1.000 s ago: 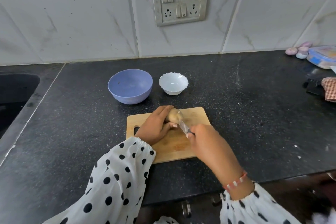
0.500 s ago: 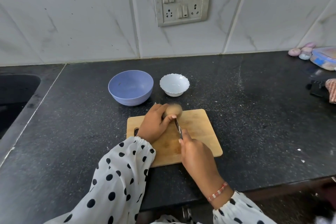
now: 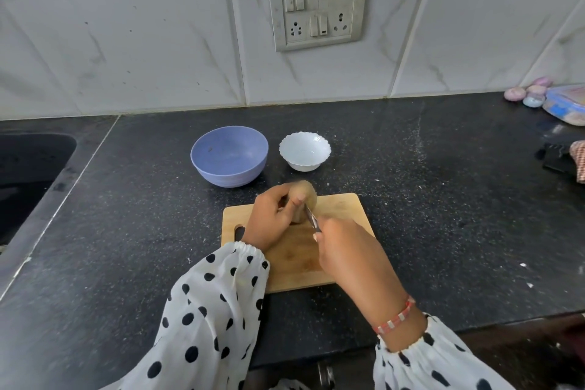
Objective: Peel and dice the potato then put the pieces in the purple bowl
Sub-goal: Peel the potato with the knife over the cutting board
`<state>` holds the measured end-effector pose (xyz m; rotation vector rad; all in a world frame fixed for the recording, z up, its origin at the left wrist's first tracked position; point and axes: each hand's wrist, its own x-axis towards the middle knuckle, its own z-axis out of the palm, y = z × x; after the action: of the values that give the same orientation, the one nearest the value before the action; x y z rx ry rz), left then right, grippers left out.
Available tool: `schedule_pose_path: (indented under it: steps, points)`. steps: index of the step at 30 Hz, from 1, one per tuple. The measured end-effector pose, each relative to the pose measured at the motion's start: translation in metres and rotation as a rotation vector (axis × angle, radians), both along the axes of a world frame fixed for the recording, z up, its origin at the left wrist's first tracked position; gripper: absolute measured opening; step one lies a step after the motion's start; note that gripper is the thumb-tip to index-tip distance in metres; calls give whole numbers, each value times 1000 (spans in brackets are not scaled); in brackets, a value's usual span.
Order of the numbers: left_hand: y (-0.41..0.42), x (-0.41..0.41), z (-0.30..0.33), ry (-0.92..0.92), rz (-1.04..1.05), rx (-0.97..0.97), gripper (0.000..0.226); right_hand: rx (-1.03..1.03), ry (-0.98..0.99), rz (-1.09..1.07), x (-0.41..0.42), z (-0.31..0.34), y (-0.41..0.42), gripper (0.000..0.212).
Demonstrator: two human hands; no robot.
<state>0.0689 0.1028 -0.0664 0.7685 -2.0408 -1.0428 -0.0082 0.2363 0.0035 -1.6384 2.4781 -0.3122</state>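
In the head view, the left hand (image 3: 272, 218) gripped the potato (image 3: 304, 199) above the far edge of the cutting board (image 3: 345, 209), its fingers (image 3: 278, 196) curled over the top and the thumb pressed on the near face, probably to keep the round tuber from rolling under the blade. The right hand (image 3: 345, 247) was clenched round the handle of a knife (image 3: 311, 218), whose blade ran up from those fingers to touch the potato just beside the left thumb, an angle suited to starting a peel. The skin looked whole and brown, so peeling seemed barely begun. Beyond the left fingers, apart from the board, the purple bowl (image 3: 229, 156) stood on the table (image 3: 443, 199) with no potato pieces visible in it, near enough to receive them; a white bowl (image 3: 305, 151) stood beyond the potato, to its right.

Against the frame half a second before, the right hand had drawn closer to the potato, so less blade showed; the potato and both bowls lay much as before.
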Motion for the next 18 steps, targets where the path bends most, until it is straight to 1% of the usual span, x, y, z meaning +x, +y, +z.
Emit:
schedule_pose_path:
  steps: [2, 3, 5, 9, 11, 13, 15, 16, 18]
  points:
    - [-3, 0, -1, 17, 38, 76, 32, -73, 72, 26, 4, -13, 1, 37]
    - [-5, 0, -1, 29, 60, 106, 31, -86, 93, 46, 7, -20, 1, 42]
    - [-9, 2, -3, 34, 89, 147, 40, -106, 105, 75, 12, -32, -2, 48]
    - [-11, 5, -4, 21, 96, 158, 57, -177, 191, 68, 10, -48, 0, 50]
    - [-11, 4, -3, 23, 90, 164, 58, -264, 179, 91, 6, -57, 0, 46]
    - [-11, 4, -2, 36, 88, 187, 57, -276, 151, 116, 2, -61, 0, 44]
    - [-12, 4, -2, 43, 86, 196, 53, -284, 164, 106, 1, -59, 1, 42]
    - [-11, 4, -2, 45, 85, 192, 48, -288, 166, 94, 1, -58, 1, 41]
    - [-9, 2, 0, 49, 89, 181, 25, -290, 154, 74, 4, -57, 1, 39]
